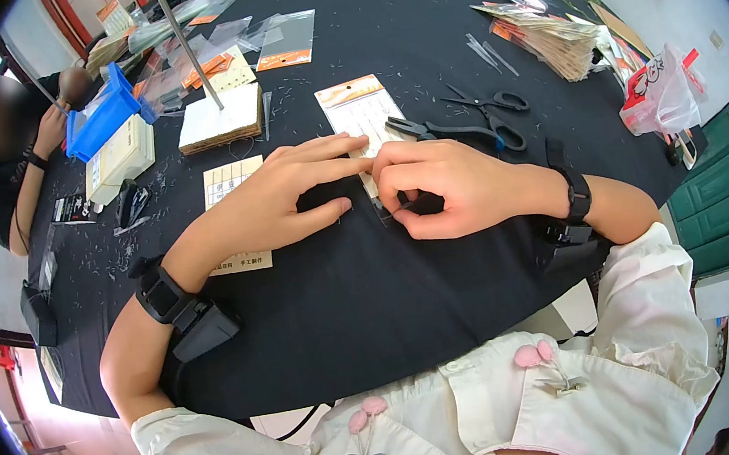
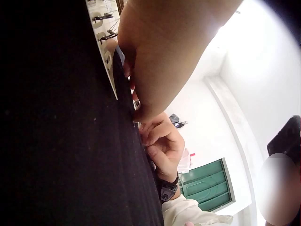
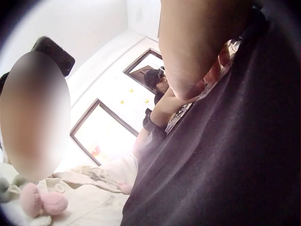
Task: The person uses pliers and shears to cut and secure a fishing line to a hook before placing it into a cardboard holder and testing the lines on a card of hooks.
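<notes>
A white card with an orange top [image 1: 360,107] lies on the black cloth, its lower part under the fingers. The left hand [image 1: 289,196] lies flat with extended fingers, two fingertips touching the card's edge. It also covers part of a cream printed card [image 1: 233,178]. The right hand [image 1: 458,183] has its thumb and index finger curled together at the card's lower end, pinching something small and dark, too small to identify. In the left wrist view the right hand [image 2: 164,143] shows its curled fingers; in the right wrist view its palm [image 3: 202,47] hides the fingertips.
Pliers [image 1: 448,131] and black scissors [image 1: 495,109] lie beyond the right hand. A card stack [image 1: 218,123] with a metal rod stands at back left, near a blue basket [image 1: 104,113]. Packets [image 1: 550,40] are piled at right. Another person sits at far left.
</notes>
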Demonstrator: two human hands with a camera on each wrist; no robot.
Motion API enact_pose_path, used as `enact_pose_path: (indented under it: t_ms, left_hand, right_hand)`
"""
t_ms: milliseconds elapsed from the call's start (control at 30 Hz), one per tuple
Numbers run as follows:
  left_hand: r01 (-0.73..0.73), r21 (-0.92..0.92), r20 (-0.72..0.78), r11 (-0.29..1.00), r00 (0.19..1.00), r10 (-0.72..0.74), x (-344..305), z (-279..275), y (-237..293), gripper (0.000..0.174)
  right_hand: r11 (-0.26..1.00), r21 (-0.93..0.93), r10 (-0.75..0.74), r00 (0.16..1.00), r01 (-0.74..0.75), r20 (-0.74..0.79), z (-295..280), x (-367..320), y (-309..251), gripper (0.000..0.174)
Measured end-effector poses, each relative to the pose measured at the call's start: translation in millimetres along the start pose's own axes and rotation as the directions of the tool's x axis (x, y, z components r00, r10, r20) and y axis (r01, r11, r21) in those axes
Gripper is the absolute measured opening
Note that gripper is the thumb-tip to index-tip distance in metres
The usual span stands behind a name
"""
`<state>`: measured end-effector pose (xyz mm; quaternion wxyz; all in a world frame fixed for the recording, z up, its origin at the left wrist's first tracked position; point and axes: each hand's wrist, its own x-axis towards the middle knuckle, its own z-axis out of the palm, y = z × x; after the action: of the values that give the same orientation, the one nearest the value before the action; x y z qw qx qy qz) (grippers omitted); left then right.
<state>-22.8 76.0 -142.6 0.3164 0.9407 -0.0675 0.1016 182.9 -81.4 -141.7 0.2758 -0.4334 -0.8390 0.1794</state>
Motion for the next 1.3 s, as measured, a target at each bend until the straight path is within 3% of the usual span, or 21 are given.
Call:
enact_pose_path:
  t_ms: [1300]
  left_hand:
    - [0.041, 0.023, 0.025, 0.999, 0.999, -0.041, -1.2, -1.1, 1.9, 0.055]
  right_hand:
    - [0.999, -0.010, 0.032, 0.999, -0.032, 0.014, 0.4, 1.2, -0.8, 0.014]
